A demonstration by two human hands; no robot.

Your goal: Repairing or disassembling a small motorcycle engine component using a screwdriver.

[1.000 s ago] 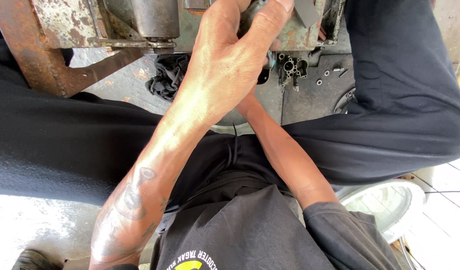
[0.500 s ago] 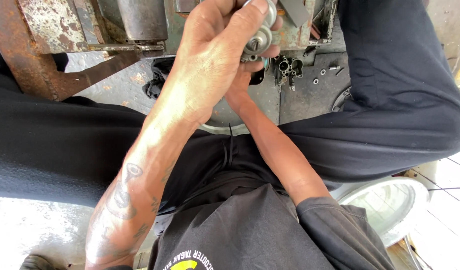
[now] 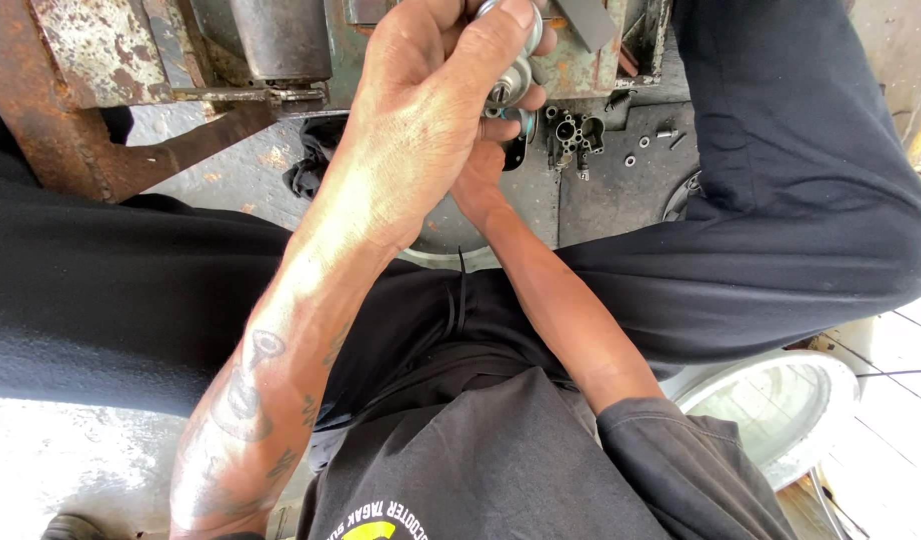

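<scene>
A small round metal part [image 3: 509, 75] is gripped in the closed fingers of the left hand [image 3: 431, 110], near the top edge, in front of a rusty metal frame [image 3: 91, 90]. The part is largely covered by the fingers, so its shape is hard to make out. The right hand [image 3: 481, 175] is mostly hidden beneath the left; its grip cannot be told. Small loose fittings [image 3: 571, 135] lie just beside, on the floor.

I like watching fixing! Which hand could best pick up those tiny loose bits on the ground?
Probably the right hand: it sits nearer the loose bits, while the left hand grips the round metal part.
</scene>
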